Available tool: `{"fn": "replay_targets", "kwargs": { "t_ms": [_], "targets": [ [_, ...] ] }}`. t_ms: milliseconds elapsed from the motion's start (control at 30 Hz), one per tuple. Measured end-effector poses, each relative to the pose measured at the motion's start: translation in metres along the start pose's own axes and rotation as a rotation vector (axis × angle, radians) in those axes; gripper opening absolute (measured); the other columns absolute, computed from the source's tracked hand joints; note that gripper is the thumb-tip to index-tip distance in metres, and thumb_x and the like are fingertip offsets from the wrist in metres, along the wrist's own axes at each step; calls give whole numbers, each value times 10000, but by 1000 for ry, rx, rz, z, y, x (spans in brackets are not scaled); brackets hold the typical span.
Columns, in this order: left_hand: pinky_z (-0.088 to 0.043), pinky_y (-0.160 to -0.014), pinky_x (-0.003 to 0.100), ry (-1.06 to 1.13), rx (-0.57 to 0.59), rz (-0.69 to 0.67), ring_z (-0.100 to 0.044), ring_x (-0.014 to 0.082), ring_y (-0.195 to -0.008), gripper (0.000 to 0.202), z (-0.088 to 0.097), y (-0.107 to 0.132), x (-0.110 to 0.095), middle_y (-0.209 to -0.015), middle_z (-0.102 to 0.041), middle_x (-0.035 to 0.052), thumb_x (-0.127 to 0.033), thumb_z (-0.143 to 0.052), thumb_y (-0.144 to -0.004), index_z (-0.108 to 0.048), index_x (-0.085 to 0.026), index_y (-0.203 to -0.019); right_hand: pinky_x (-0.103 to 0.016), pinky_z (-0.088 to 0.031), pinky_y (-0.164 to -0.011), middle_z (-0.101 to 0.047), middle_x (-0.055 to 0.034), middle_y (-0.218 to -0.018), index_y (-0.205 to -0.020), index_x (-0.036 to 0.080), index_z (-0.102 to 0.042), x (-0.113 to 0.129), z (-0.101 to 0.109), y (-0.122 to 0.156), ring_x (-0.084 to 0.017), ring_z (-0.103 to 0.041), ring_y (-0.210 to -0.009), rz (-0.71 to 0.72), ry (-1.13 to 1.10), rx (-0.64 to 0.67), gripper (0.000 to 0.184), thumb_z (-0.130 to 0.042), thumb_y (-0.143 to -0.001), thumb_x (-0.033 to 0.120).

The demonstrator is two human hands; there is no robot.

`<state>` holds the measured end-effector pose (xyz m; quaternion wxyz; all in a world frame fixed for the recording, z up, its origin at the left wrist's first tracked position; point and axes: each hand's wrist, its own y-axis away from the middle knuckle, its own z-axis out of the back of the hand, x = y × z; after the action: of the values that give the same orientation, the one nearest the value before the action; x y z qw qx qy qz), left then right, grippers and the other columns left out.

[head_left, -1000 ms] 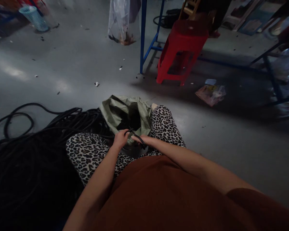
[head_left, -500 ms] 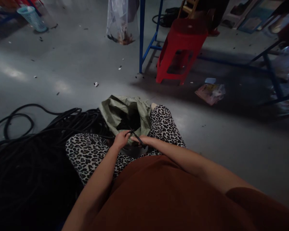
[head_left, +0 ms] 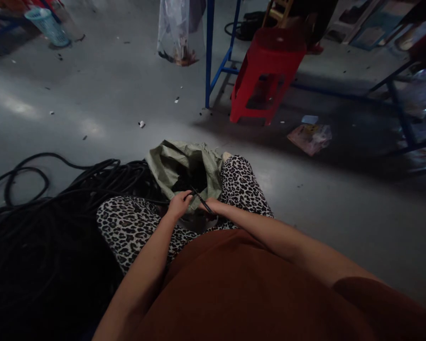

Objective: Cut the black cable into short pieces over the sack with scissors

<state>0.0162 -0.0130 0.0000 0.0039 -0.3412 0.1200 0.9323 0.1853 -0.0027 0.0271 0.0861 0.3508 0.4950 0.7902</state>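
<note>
Left hand (head_left: 179,204): fingers closed on a black cord (head_left: 152,201) whose gripped end lies over the near rim of an open green sack (head_left: 215,177) between the knees. Right hand (head_left: 212,207): curled round a dark slender tool (head_left: 206,205), its tip against or just beside the cord (which, cannot be told). At left, a heap of black cord (head_left: 104,182), loops spilling across the floor, the patterned trouser leg (head_left: 128,220) between it and the lap. Beyond, well apart from the hands: red stool (head_left: 279,42), blue metal frame (head_left: 209,57), clear plastic bag (head_left: 177,33), light-blue basket (head_left: 49,28).
</note>
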Motion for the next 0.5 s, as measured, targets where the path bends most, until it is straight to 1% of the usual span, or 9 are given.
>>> {"fn": "replay_targets", "kwargs": {
  "t_ms": [133, 267, 367, 500],
  "targets": [
    [-470, -950, 358, -5, -19, -19, -610, 208, -1034, 318, -2, -1, 3, -1093, -675, 101, -273, -494, -851, -643, -146, -1102, -233, -473, -442, -607, -81, -559, -781, 87, -649, -3, 0, -1, -205, -622, -502, 0, -33, 41, 234, -528, -826, 283],
    [-472, -945, 356, -1, -21, -25, -611, 205, -1023, 312, -2, -1, 3, -1086, -675, 101, -273, -493, -852, -644, -148, -1096, -209, -462, -472, -619, -93, -578, -759, 91, -660, -5, 2, -3, -207, -640, -555, 45, 51, -2, 250, -524, -844, 283],
    [-472, -944, 352, -7, -16, -20, -612, 203, -1018, 309, -1, -1, 2, -1075, -678, 92, -273, -493, -852, -643, -163, -1098, -174, -440, -490, -616, -91, -580, -744, 74, -656, -4, 2, -2, -179, -634, -570, 55, 84, -15, 265, -495, -862, 249],
    [-472, -941, 349, -8, -11, -35, -612, 200, -1015, 320, -1, -1, 1, -1071, -677, 94, -279, -474, -861, -638, -162, -1110, -147, -413, -471, -580, -65, -531, -737, 62, -643, -2, 1, 0, -144, -596, -518, 38, 89, -30, 271, -476, -865, 232]
  ]
}}
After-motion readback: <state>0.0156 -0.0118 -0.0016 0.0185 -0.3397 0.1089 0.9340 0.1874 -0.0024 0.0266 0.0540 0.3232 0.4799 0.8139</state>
